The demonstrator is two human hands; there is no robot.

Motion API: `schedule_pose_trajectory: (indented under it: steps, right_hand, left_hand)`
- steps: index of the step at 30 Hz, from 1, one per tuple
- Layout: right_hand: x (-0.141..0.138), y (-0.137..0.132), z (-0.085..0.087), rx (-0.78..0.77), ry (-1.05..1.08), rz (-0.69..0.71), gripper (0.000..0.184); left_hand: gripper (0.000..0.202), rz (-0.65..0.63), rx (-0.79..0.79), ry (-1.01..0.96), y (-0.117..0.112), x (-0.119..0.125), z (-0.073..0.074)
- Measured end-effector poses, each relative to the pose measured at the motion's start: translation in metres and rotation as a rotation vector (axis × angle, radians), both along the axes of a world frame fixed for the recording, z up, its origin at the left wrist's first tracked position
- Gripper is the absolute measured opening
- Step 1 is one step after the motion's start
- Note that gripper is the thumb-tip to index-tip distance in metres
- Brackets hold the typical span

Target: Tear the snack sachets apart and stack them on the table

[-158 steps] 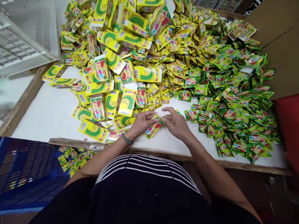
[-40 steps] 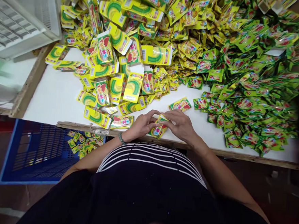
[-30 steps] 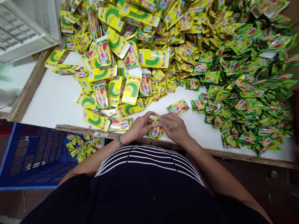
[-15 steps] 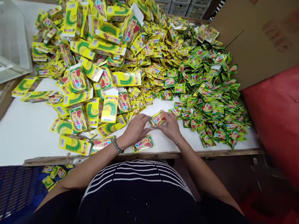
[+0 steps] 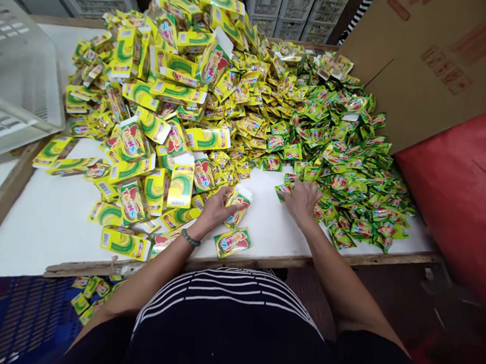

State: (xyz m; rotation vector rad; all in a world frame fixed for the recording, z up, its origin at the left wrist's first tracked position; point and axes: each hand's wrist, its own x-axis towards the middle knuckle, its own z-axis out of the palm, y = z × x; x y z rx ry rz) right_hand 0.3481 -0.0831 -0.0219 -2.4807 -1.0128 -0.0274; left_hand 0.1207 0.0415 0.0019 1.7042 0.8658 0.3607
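My left hand [image 5: 215, 208] is closed on a small yellow carton [image 5: 238, 205] with its white flap open, held just above the white table [image 5: 48, 224]. My right hand [image 5: 303, 199] lies on the near edge of the heap of green sachets [image 5: 352, 167], fingers curled over a few of them. A closed yellow carton [image 5: 232, 242] lies flat near the table's front edge, below the left hand. A big pile of flat yellow cartons [image 5: 157, 104] fills the left and back of the table.
Yellow sachets [image 5: 247, 116] lie heaped in the middle back. A white plastic crate [image 5: 12, 88] stands at the left, a brown cardboard sheet [image 5: 435, 57] and a red surface [image 5: 462, 192] at the right. A blue crate [image 5: 13, 315] with cartons sits below the table's left front.
The hands have parted: the left keeps the carton, the right has reached right into the green sachets. The filled carton held a second ago now lies by the front edge.
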Motion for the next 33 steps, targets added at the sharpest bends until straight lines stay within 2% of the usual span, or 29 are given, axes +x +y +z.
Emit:
schedule_pose_trajectory:
  steps: [2, 5, 10, 13, 15, 17, 20, 24, 27, 30, 33]
  right_hand:
    - [0.003, 0.006, -0.007, 0.002, -0.002, 0.087, 0.023]
    - [-0.007, 0.019, -0.011, 0.172, 0.138, 0.250, 0.013]
    - [-0.017, 0.045, -0.004, 0.310, 0.392, 0.458, 0.021]
    - [-0.010, 0.072, 0.001, 0.340, 0.620, 0.481, 0.030]
    - [-0.006, 0.095, 0.001, 0.315, 0.681, 0.449, 0.036]
    - [-0.005, 0.115, 0.000, 0.237, 0.611, 0.441, 0.040]
    - [-0.007, 0.131, 0.000, 0.070, 0.398, 0.517, 0.047]
    - [0.000, 0.126, 0.008, 0.000, 0.271, 0.565, 0.049]
    - [0.015, 0.124, 0.021, -0.071, 0.251, 0.585, 0.034]
    - [0.019, 0.135, 0.030, -0.172, 0.153, 0.765, 0.023]
    - [0.006, 0.149, 0.031, -0.275, -0.002, 0.970, 0.024]
  left_hand:
    - [0.041, 0.034, -0.028, 0.016, -0.002, -0.005, -0.004]
    - [0.036, 0.050, -0.074, -0.011, -0.002, -0.009, -0.010]
    - [0.036, 0.065, -0.148, -0.069, 0.000, -0.011, -0.017]
    - [0.039, 0.065, -0.179, -0.086, -0.001, -0.012, -0.017]
    - [0.040, 0.070, -0.208, -0.104, -0.001, -0.013, -0.014]
    - [0.040, 0.077, -0.257, -0.134, -0.001, -0.014, -0.009]
    - [0.041, 0.101, -0.350, -0.184, 0.000, -0.016, -0.004]
    - [0.043, 0.145, -0.351, -0.187, 0.001, -0.016, -0.002]
    - [0.040, 0.147, -0.321, -0.190, 0.002, -0.014, -0.002]
    - [0.036, 0.123, -0.341, -0.205, 0.003, -0.013, 0.000]
    - [0.037, 0.116, -0.338, -0.212, 0.003, -0.013, 0.001]
